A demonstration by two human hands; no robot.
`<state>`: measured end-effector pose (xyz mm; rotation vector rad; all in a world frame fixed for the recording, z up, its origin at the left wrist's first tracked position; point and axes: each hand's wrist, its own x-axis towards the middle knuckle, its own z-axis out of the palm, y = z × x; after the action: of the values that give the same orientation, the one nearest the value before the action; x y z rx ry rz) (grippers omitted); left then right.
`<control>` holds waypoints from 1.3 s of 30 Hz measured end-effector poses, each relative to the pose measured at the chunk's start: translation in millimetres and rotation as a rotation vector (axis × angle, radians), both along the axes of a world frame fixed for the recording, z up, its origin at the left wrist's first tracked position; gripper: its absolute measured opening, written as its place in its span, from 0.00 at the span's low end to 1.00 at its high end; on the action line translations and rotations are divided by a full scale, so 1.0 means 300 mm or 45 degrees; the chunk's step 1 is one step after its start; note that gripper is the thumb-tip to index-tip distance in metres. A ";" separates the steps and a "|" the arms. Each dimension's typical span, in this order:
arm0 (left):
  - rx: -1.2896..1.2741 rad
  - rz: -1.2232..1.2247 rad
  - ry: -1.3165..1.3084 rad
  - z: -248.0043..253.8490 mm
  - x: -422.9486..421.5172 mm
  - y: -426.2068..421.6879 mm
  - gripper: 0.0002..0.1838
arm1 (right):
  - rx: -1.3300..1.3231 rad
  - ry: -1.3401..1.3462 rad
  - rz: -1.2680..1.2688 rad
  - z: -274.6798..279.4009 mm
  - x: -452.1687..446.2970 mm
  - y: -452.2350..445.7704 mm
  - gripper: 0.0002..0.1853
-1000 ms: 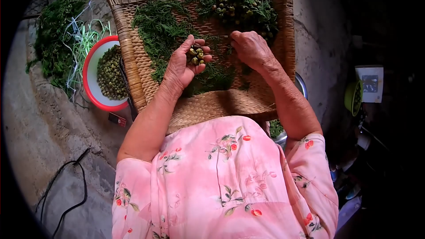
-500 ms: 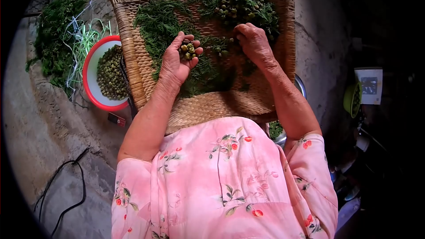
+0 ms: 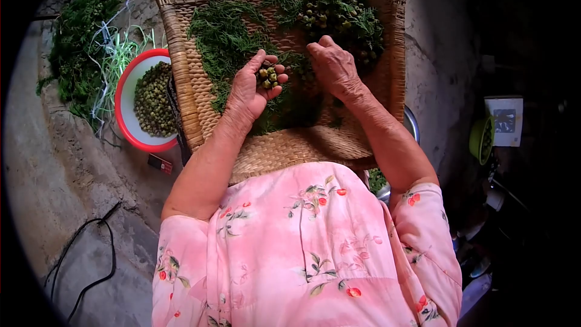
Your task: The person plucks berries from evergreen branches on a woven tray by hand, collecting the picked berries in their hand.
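In the head view my left hand (image 3: 248,89) is cupped, palm up, around several small green cones (image 3: 269,77). My right hand (image 3: 334,65) is closed over the woven tray, fingertips pinched together. What it pinches, if anything, is hidden behind the fingers. Feathery evergreen sprigs (image 3: 221,33) cover the left part of the woven tray (image 3: 272,152). Beyond my right hand lies a darker heap of sprigs with cones (image 3: 330,15).
To the left, a red-rimmed white basin (image 3: 124,100) holds many green cones. Beside it are pale plastic strings (image 3: 118,60) and a pile of greenery (image 3: 78,42). A black cable (image 3: 112,254) lies on the floor. At right stand a green basket (image 3: 478,139) and a white box (image 3: 508,122).
My right hand has moved left and slightly toward my left hand, away from the cone heap. The left hand, still holding the cones, has shifted slightly right.
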<state>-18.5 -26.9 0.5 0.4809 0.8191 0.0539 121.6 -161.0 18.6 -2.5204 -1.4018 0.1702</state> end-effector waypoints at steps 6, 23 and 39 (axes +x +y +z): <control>-0.016 0.000 -0.009 -0.011 0.000 0.001 0.18 | -0.092 -0.129 -0.001 -0.015 -0.021 0.032 0.06; -0.081 0.046 -0.013 -0.018 0.007 0.018 0.16 | -0.210 0.123 0.025 0.049 -0.046 0.019 0.08; -0.054 0.226 -0.048 -0.001 -0.002 0.050 0.12 | 0.267 0.243 0.157 -0.042 -0.129 0.051 0.06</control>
<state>-19.0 -12.1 0.1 0.3653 0.8232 0.2088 83.0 -145.8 6.0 -2.1887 -1.4189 0.2651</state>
